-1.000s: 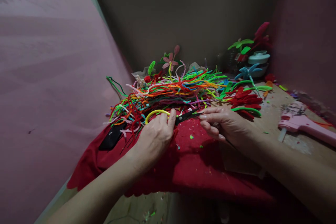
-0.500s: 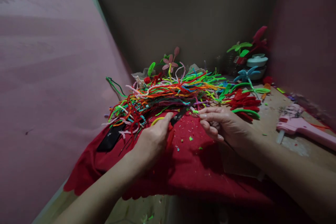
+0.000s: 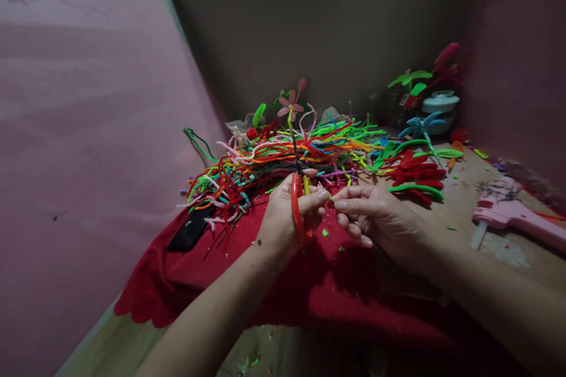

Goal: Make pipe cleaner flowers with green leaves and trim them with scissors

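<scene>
My left hand [image 3: 276, 221] is closed around scissors [image 3: 296, 203] with red and yellow handles; their dark blades point up and away from me. Its thumb tip reaches a small pale pink and green fuzzy piece [image 3: 331, 198], likely pipe cleaner. The fingertips of my right hand [image 3: 380, 215] pinch that piece from the other side, covering most of it. Just beyond both hands lies a big heap of multicoloured pipe cleaners [image 3: 274, 156]. Beneath them spreads a red cloth [image 3: 309, 306] dotted with small coloured clippings.
A black phone [image 3: 188, 230] lies left of the hands. To the right are red fuzzy loops [image 3: 418, 171] and a pink glue gun [image 3: 508, 212]. Fuzzy flowers, including a pink one [image 3: 290, 105], and a lidded jar [image 3: 440, 106] stand at the back.
My left hand has moved right, up to my right hand. The scissors have swung from pointing at the right hand to pointing away, and the left thumb now meets the small piece.
</scene>
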`<state>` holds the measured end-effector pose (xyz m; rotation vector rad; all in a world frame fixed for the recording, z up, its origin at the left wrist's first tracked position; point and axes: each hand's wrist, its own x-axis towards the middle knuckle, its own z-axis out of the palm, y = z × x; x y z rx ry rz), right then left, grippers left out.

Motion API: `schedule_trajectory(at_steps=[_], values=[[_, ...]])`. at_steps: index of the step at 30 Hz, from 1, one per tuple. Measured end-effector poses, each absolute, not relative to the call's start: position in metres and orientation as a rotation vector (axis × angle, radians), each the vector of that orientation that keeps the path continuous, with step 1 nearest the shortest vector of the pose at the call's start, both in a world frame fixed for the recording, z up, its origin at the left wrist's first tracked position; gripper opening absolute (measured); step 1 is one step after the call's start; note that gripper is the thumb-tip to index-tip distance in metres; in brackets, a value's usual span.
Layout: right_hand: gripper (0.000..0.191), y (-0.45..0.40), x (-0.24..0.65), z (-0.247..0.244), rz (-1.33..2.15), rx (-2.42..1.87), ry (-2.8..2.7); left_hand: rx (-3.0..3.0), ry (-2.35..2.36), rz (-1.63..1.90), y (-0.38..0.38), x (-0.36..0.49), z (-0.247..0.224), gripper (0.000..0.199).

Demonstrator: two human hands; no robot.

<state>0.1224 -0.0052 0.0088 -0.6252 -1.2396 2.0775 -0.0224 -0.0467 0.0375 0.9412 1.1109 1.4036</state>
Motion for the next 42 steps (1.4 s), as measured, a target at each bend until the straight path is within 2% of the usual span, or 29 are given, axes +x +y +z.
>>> schedule_trajectory(at_steps=[9,14,19,22,25,35,42], values=[[0.014,-0.007,0.123,0.012,2.066,-0.678,-1.246,1.008,1.079,1.450,-0.037,-0.031,0.032,0.044],[0.011,-0.006,0.124,0.016,2.038,-0.730,-1.252,1.542,1.497,1.347,-0.045,-0.049,0.031,0.036],[0.012,-0.004,0.124,0.017,1.997,-0.741,-1.206,2.570,1.982,0.771,-0.062,-0.077,0.010,0.044],[0.014,-0.003,0.124,0.015,1.976,-0.754,-1.195,2.787,2.186,0.372,-0.071,-0.085,0.000,0.046],[0.016,-0.003,0.122,0.013,1.967,-0.773,-1.169,2.848,2.340,0.123,-0.075,-0.086,-0.001,0.047],[0.017,-0.003,0.122,0.012,1.931,-0.820,-1.191,2.882,2.489,-0.336,-0.083,-0.080,0.012,0.048],[0.013,-0.007,0.120,0.014,1.768,-0.885,-1.239,2.754,2.466,-0.385,-0.086,-0.071,0.019,0.052]])
